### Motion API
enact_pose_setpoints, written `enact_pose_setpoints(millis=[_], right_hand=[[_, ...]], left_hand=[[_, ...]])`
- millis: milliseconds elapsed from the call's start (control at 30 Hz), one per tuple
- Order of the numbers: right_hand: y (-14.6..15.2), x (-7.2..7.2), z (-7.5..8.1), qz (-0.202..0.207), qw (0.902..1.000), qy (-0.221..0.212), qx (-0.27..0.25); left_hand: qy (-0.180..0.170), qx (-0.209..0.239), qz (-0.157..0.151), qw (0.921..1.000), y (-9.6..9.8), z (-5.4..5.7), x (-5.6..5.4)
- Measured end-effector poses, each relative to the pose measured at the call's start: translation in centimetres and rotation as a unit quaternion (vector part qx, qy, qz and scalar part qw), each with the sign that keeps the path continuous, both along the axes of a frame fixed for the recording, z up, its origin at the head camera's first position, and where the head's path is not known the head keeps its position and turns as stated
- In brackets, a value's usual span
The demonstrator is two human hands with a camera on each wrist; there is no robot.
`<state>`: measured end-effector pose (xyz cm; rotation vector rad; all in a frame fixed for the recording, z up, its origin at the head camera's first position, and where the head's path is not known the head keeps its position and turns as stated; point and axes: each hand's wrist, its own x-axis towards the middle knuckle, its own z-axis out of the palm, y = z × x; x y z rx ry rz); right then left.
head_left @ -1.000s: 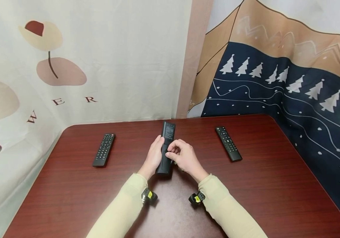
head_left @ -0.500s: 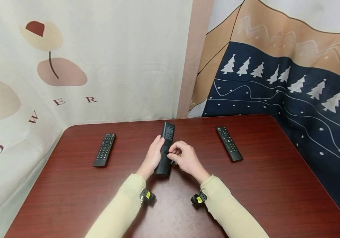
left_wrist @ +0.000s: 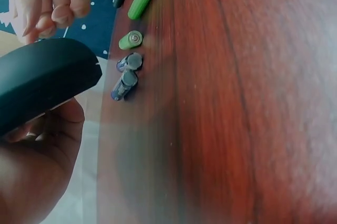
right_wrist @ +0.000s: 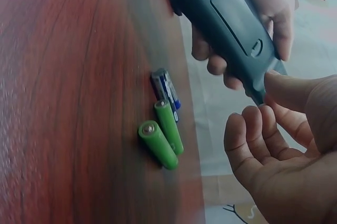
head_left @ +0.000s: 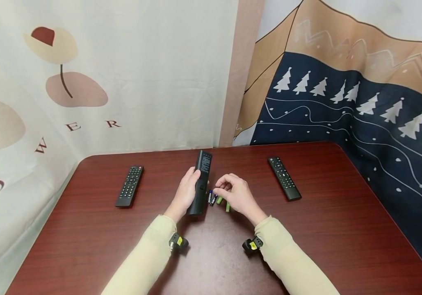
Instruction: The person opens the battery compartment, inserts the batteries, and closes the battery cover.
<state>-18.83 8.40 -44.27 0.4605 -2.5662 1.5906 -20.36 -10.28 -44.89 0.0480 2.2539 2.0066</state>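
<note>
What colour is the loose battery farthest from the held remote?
The battery is bright green, best seen in the right wrist view.

A glossy red-brown wood-grain table (head_left: 85, 246) with rounded far corners stood before a white cloth (head_left: 159, 73) printed with beige-and-pink shapes (head_left: 81, 90); right of a pale pink strip (head_left: 238, 78) hung a navy-and-tan cloth (head_left: 343, 65) with white trees (head_left: 367, 106). Light glinted off the table.

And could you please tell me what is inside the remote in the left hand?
Nothing inside the remote can be seen, as the panel on its back covers it. Two green batteries and two blue-and-silver batteries lie outside it, on the table.
</note>
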Motion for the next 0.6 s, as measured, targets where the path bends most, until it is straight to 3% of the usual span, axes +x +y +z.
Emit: enact_pose_setpoints(millis=[600], right_hand=[[1.8,-0.4,0.2,-0.013,0.9994,-0.008,0.031]], left_hand=[[0.0,-0.072,0.022,0.9972,-1.9,0.2,-0.4]])
